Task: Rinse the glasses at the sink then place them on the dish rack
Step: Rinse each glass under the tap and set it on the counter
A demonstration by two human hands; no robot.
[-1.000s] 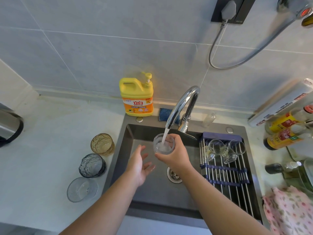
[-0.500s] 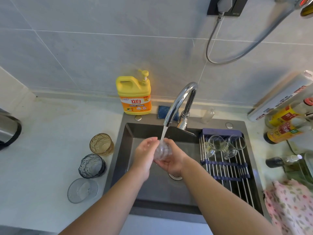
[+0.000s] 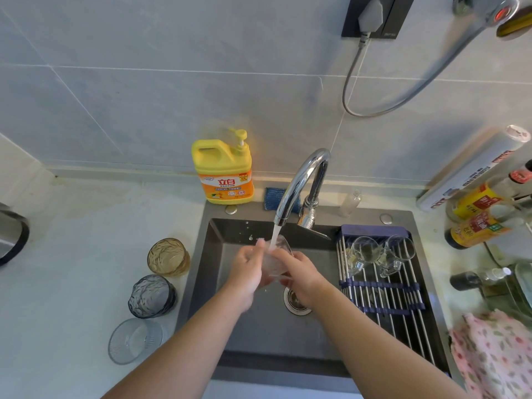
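Observation:
Water runs from the chrome faucet (image 3: 302, 180) onto a small clear glass (image 3: 277, 258) held over the dark sink (image 3: 213, 254). My right hand (image 3: 302, 276) grips the glass from the right and below. My left hand (image 3: 247, 273) wraps its fingers round the glass from the left. Two clear glasses (image 3: 377, 253) lie on the roll-up dish rack (image 3: 383, 292) across the sink's right side. On the counter to the left stand an amber glass (image 3: 168, 257), a dark blue-grey glass (image 3: 152, 295) and a clear ribbed glass (image 3: 135, 340).
A yellow dish soap bottle (image 3: 223, 168) stands behind the sink, a blue sponge (image 3: 273, 198) beside the faucet. Sauce bottles (image 3: 478, 217) and a foil box (image 3: 472, 168) crowd the right counter. A floral cloth (image 3: 495, 352) lies at the right front. A kettle (image 3: 11, 234) sits far left.
A second ago only my right hand held the glass under the stream, with my left hand open beside it. My left hand has since closed round the glass, which is tilted.

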